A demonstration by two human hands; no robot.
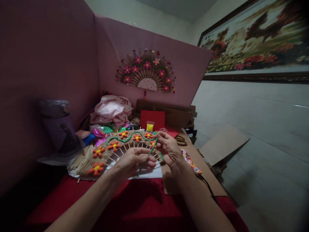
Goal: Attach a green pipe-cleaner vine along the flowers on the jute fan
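Before me lies a fan-shaped craft piece [83,166] of thin sticks and brown twine, bearing orange clay flowers [114,145] with yellow centres. A wavy green strand [123,139], cord or rolled clay, runs along its upper band. My right hand [167,149] pinches this green strand near the fan's right side. Lower down, my left hand [136,159] has the strand between thumb and fingers, and its loose end hangs below. Both hands hover over the fan's right half and hide part of it.
A finished fan [154,66] with pink flowers hangs on the pink board behind. A purple bottle [59,129] stands left, near bagged coloured clay [98,132]. At right are scissors [180,140], a flowered glue gun [191,162] with a cable, and cardboard [207,180]. A yellow packet [150,127] sits behind.
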